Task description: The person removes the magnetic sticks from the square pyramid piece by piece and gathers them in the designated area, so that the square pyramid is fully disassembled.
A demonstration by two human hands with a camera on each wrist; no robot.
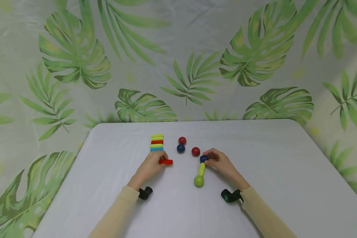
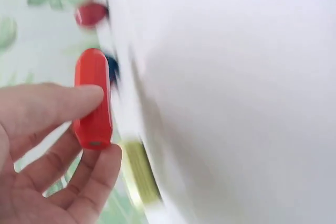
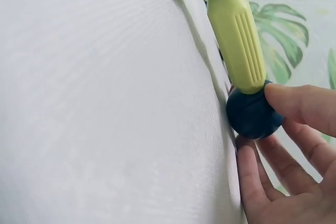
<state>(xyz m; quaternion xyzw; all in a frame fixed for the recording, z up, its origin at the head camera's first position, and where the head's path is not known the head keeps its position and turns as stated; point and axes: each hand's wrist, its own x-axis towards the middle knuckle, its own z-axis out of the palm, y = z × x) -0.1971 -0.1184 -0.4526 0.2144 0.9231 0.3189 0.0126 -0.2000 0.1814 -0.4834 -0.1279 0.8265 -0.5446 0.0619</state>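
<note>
My left hand (image 1: 153, 162) pinches a red rod (image 2: 93, 103) between thumb and fingers, just in front of a column of coloured rods. In the right wrist view, my right hand (image 3: 299, 166) holds a dark blue ball (image 3: 254, 115) with thumb and fingertips. One end of a yellow-green rod (image 3: 239, 45) meets that blue ball. At the rod's other end sits a green ball (image 1: 199, 181), nearer the table's front. The joined pieces lie in a slanting line on the white table (image 1: 178, 211).
Behind the left hand lie several rods in a column, among them a red rod (image 1: 157, 142) and a blue rod (image 1: 156, 149). Loose balls stand between the hands: a red ball (image 1: 182, 140), a blue ball (image 1: 180, 148) and another red ball (image 1: 195, 151). A leaf-print cloth (image 1: 196, 109) hangs behind.
</note>
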